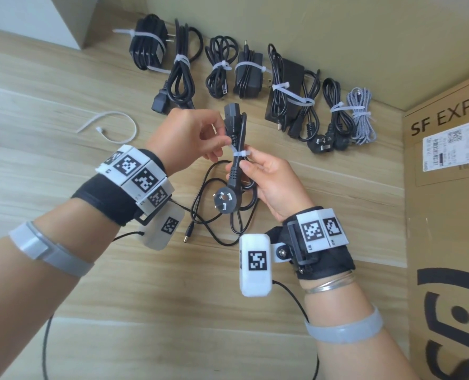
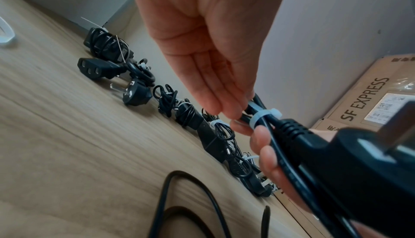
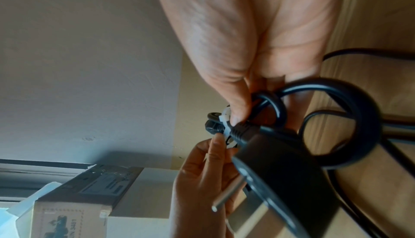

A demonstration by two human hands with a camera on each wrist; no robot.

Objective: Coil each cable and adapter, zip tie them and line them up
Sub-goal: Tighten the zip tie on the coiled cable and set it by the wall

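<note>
A coiled black power cable (image 1: 237,171) is held above the wooden table, with a white zip tie (image 1: 240,154) looped round its middle. My left hand (image 1: 220,145) pinches the tie's tail at the left of the coil. My right hand (image 1: 241,168) grips the coil just under the tie. The cable's three-pin plug (image 1: 223,200) hangs below and its socket end (image 1: 232,111) points up. In the left wrist view the zip tie (image 2: 262,116) sits right at my fingertips (image 2: 229,110). In the right wrist view my thumb (image 3: 235,107) presses beside the zip tie (image 3: 225,123).
Several tied cables and adapters (image 1: 247,72) lie in a row along the back wall. A spare zip tie (image 1: 112,123) lies at the left. A loose thin black cable (image 1: 200,215) sprawls under my hands. A cardboard box (image 1: 447,187) stands at the right.
</note>
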